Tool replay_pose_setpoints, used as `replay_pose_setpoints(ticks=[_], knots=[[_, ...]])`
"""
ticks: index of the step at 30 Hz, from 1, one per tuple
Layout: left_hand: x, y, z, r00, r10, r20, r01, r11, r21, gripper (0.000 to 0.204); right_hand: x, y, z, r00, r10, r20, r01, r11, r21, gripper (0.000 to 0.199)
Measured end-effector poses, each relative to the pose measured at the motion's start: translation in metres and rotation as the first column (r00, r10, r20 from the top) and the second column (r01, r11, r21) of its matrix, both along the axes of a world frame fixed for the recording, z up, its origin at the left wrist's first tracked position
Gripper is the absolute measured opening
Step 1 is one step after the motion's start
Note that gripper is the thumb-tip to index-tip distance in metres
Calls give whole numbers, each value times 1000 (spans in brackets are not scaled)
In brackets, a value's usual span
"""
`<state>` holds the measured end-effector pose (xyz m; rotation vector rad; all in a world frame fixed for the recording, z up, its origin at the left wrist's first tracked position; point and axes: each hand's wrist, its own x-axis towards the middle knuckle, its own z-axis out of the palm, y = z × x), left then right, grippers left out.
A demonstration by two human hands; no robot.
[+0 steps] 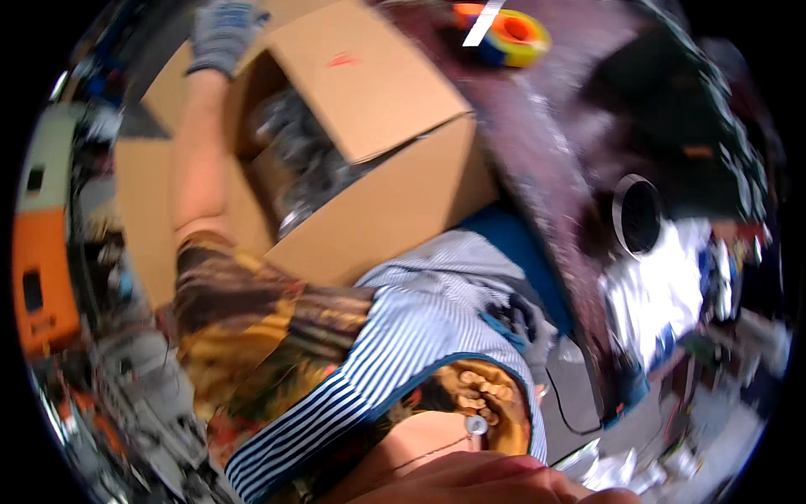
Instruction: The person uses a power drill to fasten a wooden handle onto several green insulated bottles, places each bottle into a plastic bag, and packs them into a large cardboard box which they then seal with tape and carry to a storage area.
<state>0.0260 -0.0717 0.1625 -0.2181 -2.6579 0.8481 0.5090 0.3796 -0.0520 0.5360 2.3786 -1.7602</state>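
My left hand (225, 38), in a grey and blue knit work glove, reaches to the far left corner of a large open cardboard box (378, 210). It is at the box's raised flaps; blur and the frame's top edge keep me from making out its fingers. One wide flap (369, 71) with a small red mark leans over part of the opening, and another flap (189, 202) spreads out on the left beneath my forearm. Inside lie dark grey things wrapped in clear plastic (298, 134). My right hand does not show.
Right of the box runs a dark red worktop (537, 143). Rolls of yellow, blue and orange tape (516, 38) lie on its far part. A round dark object with a pale rim (636, 216) and white sheeting (659, 281) are further right. An orange and pale green machine (46, 277) stands left.
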Motion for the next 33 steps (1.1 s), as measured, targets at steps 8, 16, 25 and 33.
replay_pose_setpoints(ticks=[8, 16, 25, 33], knots=[[9, 420, 41, 146, -936, -321, 857, -43, 514, 56, 30, 18, 66, 976, -170, -139, 194, 964, 183, 38], [5, 684, -18, 524, -827, -203, 752, 338, 566, 47, 115, 40, 74, 757, -635, -154, 653, 741, 159, 28], [46, 586, 73, 324, -909, 262, 501, 400, 768, 60, 154, 60, 60, 719, -653, -238, 695, 680, 235, 29], [61, 402, 35, 454, -890, 24, 615, 333, 715, 47, 237, 212, 51, 695, -610, -382, 572, 147, 807, 65]])
